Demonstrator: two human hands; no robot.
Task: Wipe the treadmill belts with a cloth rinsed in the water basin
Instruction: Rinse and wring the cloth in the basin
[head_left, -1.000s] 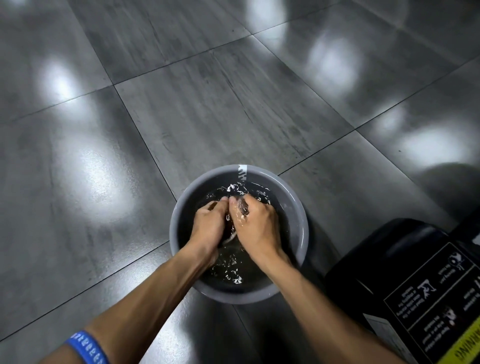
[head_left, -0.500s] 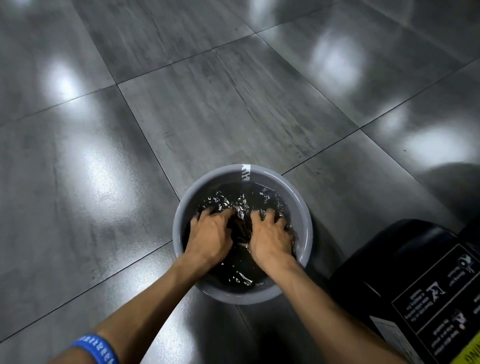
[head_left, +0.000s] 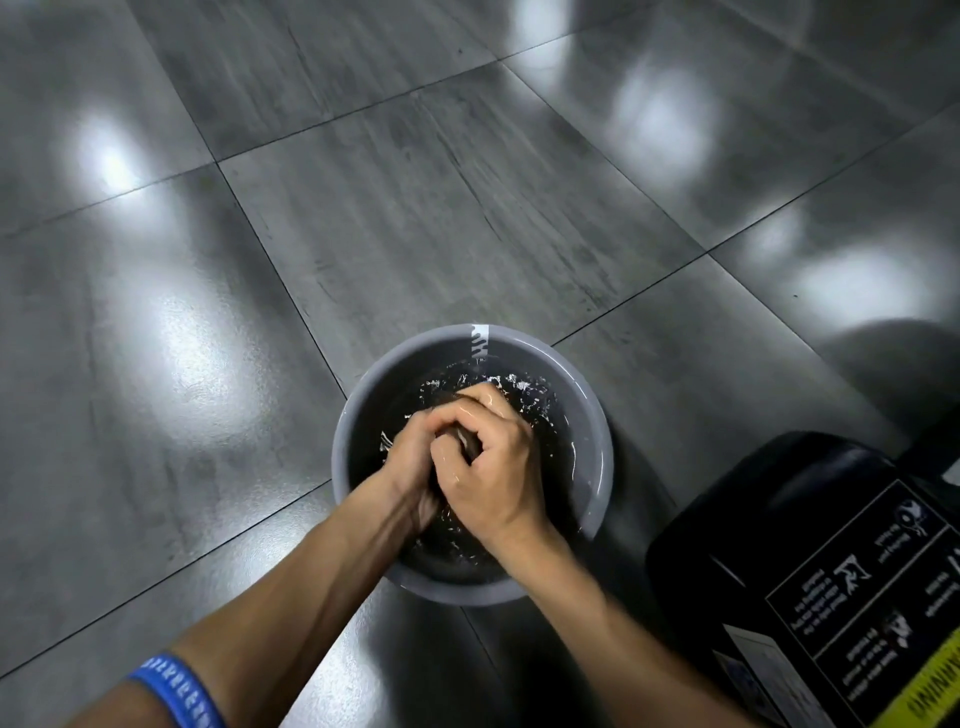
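Observation:
A round grey water basin (head_left: 597, 415) stands on the tiled floor, holding dark, rippling water. Both my hands are inside it, pressed close together. My right hand (head_left: 488, 467) grips a dark wet cloth (head_left: 464, 439), of which only a small part shows between thumb and fingers. My left hand (head_left: 415, 457) lies partly under the right, its fingers curled round the same cloth. A black treadmill end cap (head_left: 810, 545) with warning labels sits at the lower right.
Glossy grey floor tiles (head_left: 415, 208) with bright light reflections spread all round the basin. The treadmill's black housing with a yellow warning strip (head_left: 935, 686) stands close to the right of the basin. A blue wristband (head_left: 176, 691) is on my left arm.
Half a second ago my hands lay spread flat on the cloth in the water. Now they have come together and closed round the bunched cloth, the right over the left.

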